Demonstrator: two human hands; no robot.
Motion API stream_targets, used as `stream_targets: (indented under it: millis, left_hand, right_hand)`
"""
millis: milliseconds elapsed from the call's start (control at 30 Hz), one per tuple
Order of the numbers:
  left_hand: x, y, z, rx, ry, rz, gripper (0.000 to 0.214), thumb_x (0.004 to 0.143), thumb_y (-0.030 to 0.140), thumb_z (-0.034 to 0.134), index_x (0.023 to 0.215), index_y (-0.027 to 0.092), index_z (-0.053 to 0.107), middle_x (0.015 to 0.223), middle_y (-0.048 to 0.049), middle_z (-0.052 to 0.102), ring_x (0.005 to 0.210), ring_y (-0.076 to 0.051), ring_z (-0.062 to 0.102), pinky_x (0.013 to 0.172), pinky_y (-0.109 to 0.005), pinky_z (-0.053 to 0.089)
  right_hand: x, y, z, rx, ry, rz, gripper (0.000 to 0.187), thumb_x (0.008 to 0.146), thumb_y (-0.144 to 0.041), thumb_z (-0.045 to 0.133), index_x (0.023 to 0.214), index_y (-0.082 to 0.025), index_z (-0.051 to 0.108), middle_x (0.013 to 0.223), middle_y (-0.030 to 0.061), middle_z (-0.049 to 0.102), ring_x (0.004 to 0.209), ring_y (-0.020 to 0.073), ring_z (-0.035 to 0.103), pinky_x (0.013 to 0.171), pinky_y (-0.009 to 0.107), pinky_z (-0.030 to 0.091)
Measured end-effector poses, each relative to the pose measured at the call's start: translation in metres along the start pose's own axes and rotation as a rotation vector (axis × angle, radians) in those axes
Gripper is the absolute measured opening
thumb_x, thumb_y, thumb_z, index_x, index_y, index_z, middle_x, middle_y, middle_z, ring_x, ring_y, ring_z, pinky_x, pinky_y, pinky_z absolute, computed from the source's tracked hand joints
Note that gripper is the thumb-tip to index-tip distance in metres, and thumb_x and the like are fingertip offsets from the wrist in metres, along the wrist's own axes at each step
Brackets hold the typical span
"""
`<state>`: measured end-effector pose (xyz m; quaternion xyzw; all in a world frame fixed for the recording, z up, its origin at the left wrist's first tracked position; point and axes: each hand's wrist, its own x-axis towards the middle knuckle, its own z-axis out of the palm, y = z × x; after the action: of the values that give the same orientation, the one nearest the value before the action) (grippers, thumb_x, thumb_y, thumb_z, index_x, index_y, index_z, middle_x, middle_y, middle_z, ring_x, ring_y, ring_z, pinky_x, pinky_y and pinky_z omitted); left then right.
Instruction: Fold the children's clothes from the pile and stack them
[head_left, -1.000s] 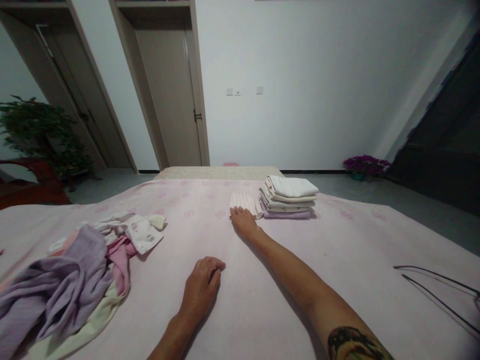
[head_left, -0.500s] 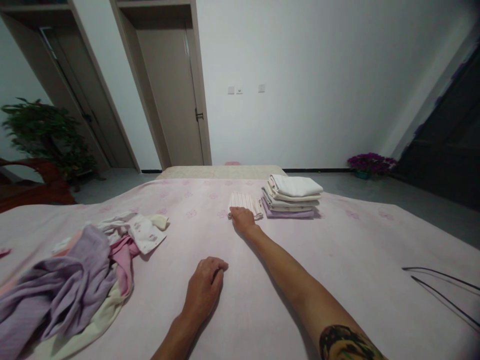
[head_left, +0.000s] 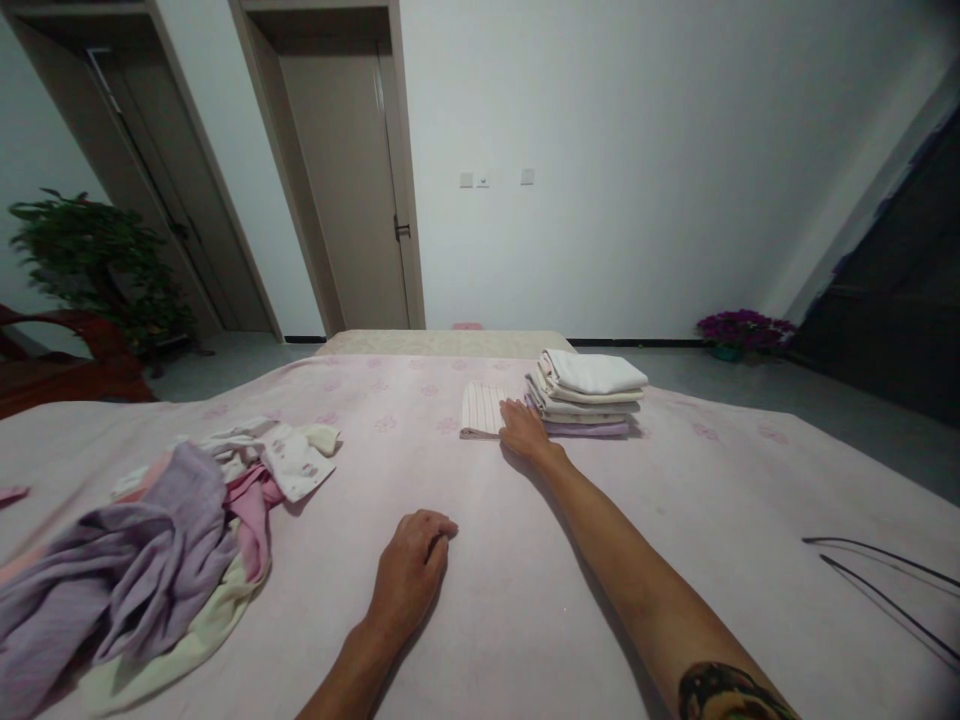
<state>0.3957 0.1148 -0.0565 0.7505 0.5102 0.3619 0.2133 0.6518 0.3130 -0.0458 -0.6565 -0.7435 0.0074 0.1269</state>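
Observation:
A small folded striped cloth, cream with thin reddish lines, lies flat towards the far side of the bed. My right hand is stretched out over its right edge, fingers flat and touching it. Just beyond that hand stands a stack of folded clothes, white on top and purple at the bottom. My left hand rests on the pink sheet nearer to me, fingers loosely bent and the thumb apart, with nothing in it. Off to its left is a heap of unfolded clothes in purple, pink, cream and white.
The pink flowered sheet covers the bed. Two thin black rods or cords lie at the right edge. Past the bed are a closed door, a leafy plant, a wooden chair and purple flowers.
My right hand has slid right across the striped cloth, from its left part to its right edge, uncovering its left side. My left hand stays put.

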Motion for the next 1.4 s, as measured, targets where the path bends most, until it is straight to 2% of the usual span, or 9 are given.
stream_targets:
  millis: [100, 300, 567, 733, 867, 1033, 1133, 1267, 1400]
  left_hand:
    - [0.0, 0.0, 0.0, 0.001, -0.01, -0.004, 0.027, 0.09, 0.017, 0.045, 0.096, 0.023, 0.07, 0.105, -0.0061, 0.07, 0.105, -0.024, 0.061, 0.096, -0.042, 0.048]
    - [-0.001, -0.003, 0.001, -0.006, -0.007, 0.002, 0.026, 0.091, 0.017, 0.045, 0.097, 0.024, 0.07, 0.107, -0.0066, 0.07, 0.107, -0.024, 0.06, 0.098, -0.044, 0.048]
    - [0.0, -0.002, 0.001, 0.003, -0.003, 0.001, 0.026, 0.09, 0.016, 0.046, 0.097, 0.024, 0.07, 0.106, -0.0056, 0.071, 0.105, -0.023, 0.061, 0.096, -0.042, 0.049]
    - [0.0, -0.002, 0.001, 0.006, 0.002, 0.006, 0.025, 0.091, 0.017, 0.047, 0.097, 0.024, 0.07, 0.105, -0.005, 0.07, 0.104, -0.023, 0.061, 0.095, -0.041, 0.049]
    - [0.0, -0.002, 0.001, 0.007, 0.0, 0.009, 0.025, 0.091, 0.016, 0.047, 0.097, 0.024, 0.07, 0.105, -0.005, 0.07, 0.104, -0.023, 0.061, 0.095, -0.04, 0.048]
    - [0.001, -0.001, 0.001, 0.007, -0.014, -0.005, 0.025, 0.091, 0.017, 0.047, 0.097, 0.023, 0.069, 0.105, -0.0053, 0.07, 0.104, -0.023, 0.06, 0.096, -0.041, 0.047]
    - [0.001, -0.001, 0.001, 0.01, -0.021, -0.01, 0.025, 0.091, 0.017, 0.046, 0.097, 0.023, 0.07, 0.105, -0.0054, 0.07, 0.104, -0.023, 0.06, 0.095, -0.041, 0.047]
    - [0.0, -0.002, 0.001, 0.009, -0.015, -0.007, 0.025, 0.091, 0.017, 0.047, 0.097, 0.023, 0.07, 0.106, -0.0052, 0.07, 0.105, -0.023, 0.06, 0.096, -0.041, 0.047]
    - [0.001, -0.003, 0.002, 0.006, -0.013, -0.003, 0.025, 0.091, 0.016, 0.047, 0.097, 0.024, 0.07, 0.105, -0.0051, 0.07, 0.105, -0.023, 0.06, 0.096, -0.041, 0.047]
  right_hand:
    - [-0.004, 0.003, -0.009, 0.005, -0.001, -0.092, 0.059, 0.09, -0.011, 0.049, 0.148, -0.021, 0.049, 0.156, 0.0084, 0.046, 0.143, 0.0219, 0.043, 0.119, 0.036, 0.028]
    - [-0.007, 0.008, -0.016, -0.002, -0.05, -0.191, 0.055, 0.085, -0.006, 0.054, 0.135, -0.027, 0.063, 0.145, 0.0065, 0.059, 0.131, 0.0229, 0.056, 0.109, 0.032, 0.04]
    - [-0.004, 0.008, -0.021, -0.028, -0.012, -0.143, 0.047, 0.092, -0.008, 0.044, 0.132, -0.019, 0.066, 0.145, 0.009, 0.058, 0.129, 0.0225, 0.058, 0.107, 0.03, 0.042]
    - [-0.013, 0.007, -0.018, -0.059, 0.028, -0.118, 0.04, 0.09, -0.007, 0.045, 0.115, -0.017, 0.074, 0.135, 0.014, 0.065, 0.124, 0.0261, 0.06, 0.109, 0.036, 0.04]
    - [-0.01, -0.002, -0.023, -0.07, 0.081, -0.151, 0.037, 0.095, -0.016, 0.045, 0.122, -0.018, 0.07, 0.137, 0.0117, 0.064, 0.139, 0.0272, 0.045, 0.121, 0.042, 0.023]
    - [0.012, -0.029, -0.035, -0.058, 0.13, -0.161, 0.049, 0.104, -0.031, 0.034, 0.15, -0.022, 0.046, 0.16, 0.006, 0.04, 0.152, 0.0257, 0.021, 0.124, 0.046, 0.011]
    - [0.021, -0.045, -0.027, -0.047, 0.08, -0.147, 0.053, 0.105, -0.042, 0.03, 0.156, -0.027, 0.035, 0.167, 0.0035, 0.025, 0.155, 0.028, 0.007, 0.123, 0.055, 0.004]
    - [0.022, -0.055, 0.003, -0.043, -0.08, -0.061, 0.059, 0.104, -0.05, 0.029, 0.158, -0.027, 0.031, 0.168, 0.0081, 0.022, 0.154, 0.0345, 0.01, 0.118, 0.067, 0.001]
    - [0.021, -0.054, 0.02, -0.052, -0.147, -0.026, 0.063, 0.104, -0.052, 0.025, 0.16, -0.023, 0.026, 0.168, 0.0097, 0.019, 0.154, 0.0354, 0.01, 0.117, 0.066, -0.004]
